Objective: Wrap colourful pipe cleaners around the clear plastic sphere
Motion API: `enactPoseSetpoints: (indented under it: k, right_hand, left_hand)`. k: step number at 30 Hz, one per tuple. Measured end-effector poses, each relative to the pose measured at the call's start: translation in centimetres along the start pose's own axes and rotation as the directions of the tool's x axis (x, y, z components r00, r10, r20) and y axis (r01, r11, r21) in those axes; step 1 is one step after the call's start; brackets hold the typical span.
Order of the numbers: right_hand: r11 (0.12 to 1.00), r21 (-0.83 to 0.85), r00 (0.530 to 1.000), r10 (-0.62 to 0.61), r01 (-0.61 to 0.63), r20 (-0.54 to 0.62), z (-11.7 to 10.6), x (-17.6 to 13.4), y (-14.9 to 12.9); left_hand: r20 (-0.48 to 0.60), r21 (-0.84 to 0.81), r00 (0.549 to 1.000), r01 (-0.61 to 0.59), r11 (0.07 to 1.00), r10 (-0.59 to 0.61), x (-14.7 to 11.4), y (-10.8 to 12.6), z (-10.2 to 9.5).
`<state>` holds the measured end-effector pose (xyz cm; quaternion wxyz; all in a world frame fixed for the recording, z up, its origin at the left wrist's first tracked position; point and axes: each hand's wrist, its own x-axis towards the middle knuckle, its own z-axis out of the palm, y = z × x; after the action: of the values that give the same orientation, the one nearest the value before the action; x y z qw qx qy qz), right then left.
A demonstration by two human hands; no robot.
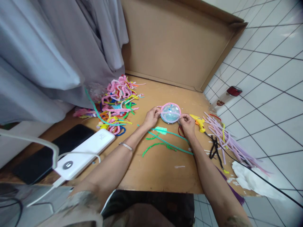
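Observation:
A round, clear piece like a plastic ball (168, 116), bluish inside, sits at the middle of the table. A pink pipe cleaner (174, 104) rims its far side, and a pale lilac pipe cleaner (169, 113) stretches across it. My left hand (152, 117) has its fingers pinched at the left edge, where pipe cleaner ends meet. At the right edge, my right hand (187, 123) pinches the lilac strand. Its exact grip is partly hidden by the fingers. Nearer to me lie teal pipe cleaners (169, 145) and a green one (153, 146).
A yellow glue gun (199, 122) lies just right of my right hand, its black cord running right. Lilac pipe cleaners (227, 138) and white tissue (251, 179) are further right. A tangled pipe cleaner pile (120, 91), a white power bank (87, 153) and a black phone (54, 151) occupy the left.

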<state>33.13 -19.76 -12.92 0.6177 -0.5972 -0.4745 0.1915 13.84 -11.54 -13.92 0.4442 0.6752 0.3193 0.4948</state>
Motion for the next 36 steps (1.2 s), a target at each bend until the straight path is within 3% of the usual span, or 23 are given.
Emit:
enactPoseSetpoints:
  k: [12, 17, 27, 36]
  right_hand:
    - [1.0, 0.01, 1.0, -0.007, 0.007, 0.005, 0.0, 0.0, -0.1]
    - [0.999, 0.041, 1.0, 0.016, -0.017, 0.02, -0.1, -0.1, -0.3]
    - [0.995, 0.082, 0.998, 0.063, -0.065, 0.017, -0.3, -0.2, -0.5]
    - [0.979, 0.183, 0.996, 0.09, -0.089, -0.002, -0.1, 0.0, -0.5]
  left_hand:
    - [0.032, 0.024, 0.999, 0.016, 1.0, -0.016, 0.1, 0.2, -0.1]
    - [0.07, -0.071, 0.998, 0.002, 0.997, 0.003, 0.3, 0.1, -0.1]
    - [0.097, -0.266, 0.991, 0.119, 0.957, -0.096, 0.7, -0.5, 0.1]
    - [0.074, -0.307, 0.987, 0.16, 0.938, -0.144, 0.9, -0.9, -0.1]
